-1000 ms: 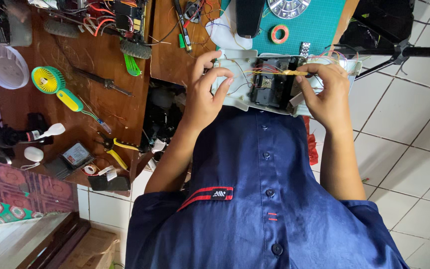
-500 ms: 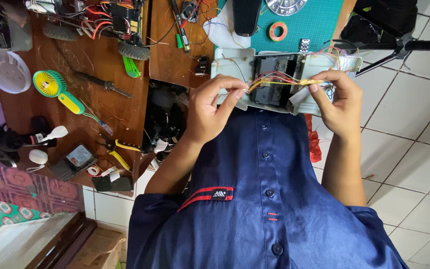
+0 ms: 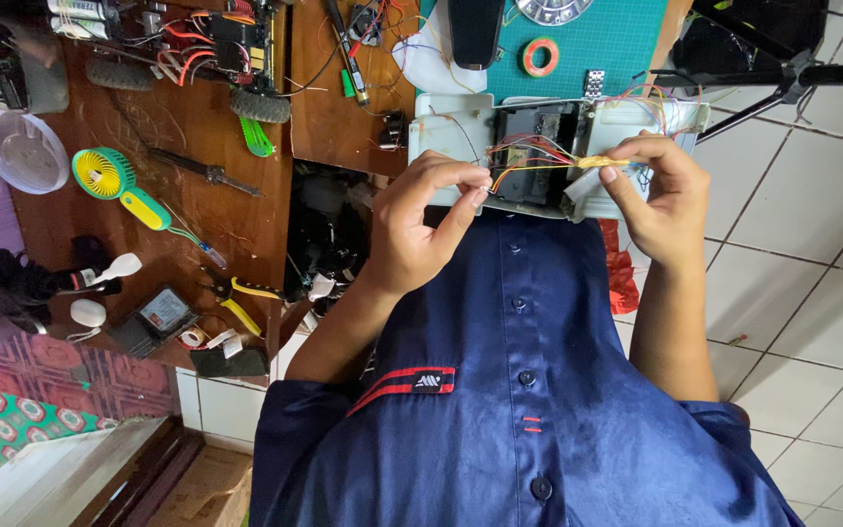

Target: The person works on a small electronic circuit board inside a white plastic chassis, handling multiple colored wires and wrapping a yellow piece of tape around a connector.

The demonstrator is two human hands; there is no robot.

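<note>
Between left hand (image 3: 421,220) and right hand (image 3: 665,195) — wire bundle (image 3: 548,161), pinched taut

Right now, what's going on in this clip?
A person in a dark blue shirt is working on an opened light grey device held at the edge of a wooden workbench. The left hand pinches a bundle of coloured wires coming out of it, while the right hand holds the other end, near a yellowish piece. Yellow-handled pliers, a small green fan and a screwdriver lie untouched on the bench.
</note>
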